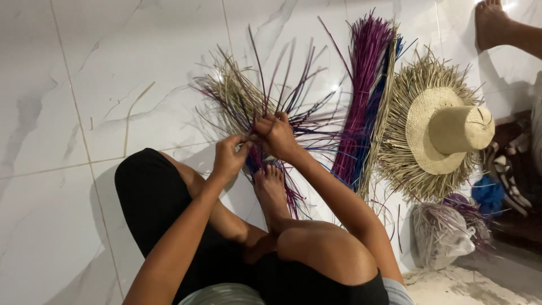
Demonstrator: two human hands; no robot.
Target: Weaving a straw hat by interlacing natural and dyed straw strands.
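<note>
Bare knees are framing both hands: left hand [228,157] and right hand [275,134] are pinching, seemingly, strands of the half-woven purple-and-natural straw piece [248,99].

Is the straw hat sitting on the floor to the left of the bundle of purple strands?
No, the straw hat lies on the white floor to the right of the purple strand bundle.

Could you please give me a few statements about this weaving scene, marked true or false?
1. Both the left hand and the right hand grip the woven straw piece. True.
2. The straw hat sits on the person's head. False: it lies on the floor.
3. A purple straw bundle lies between the piece and the hat. True.
4. The plastic bag lies left of the person. False: it lies to the right, below the hat.
</note>
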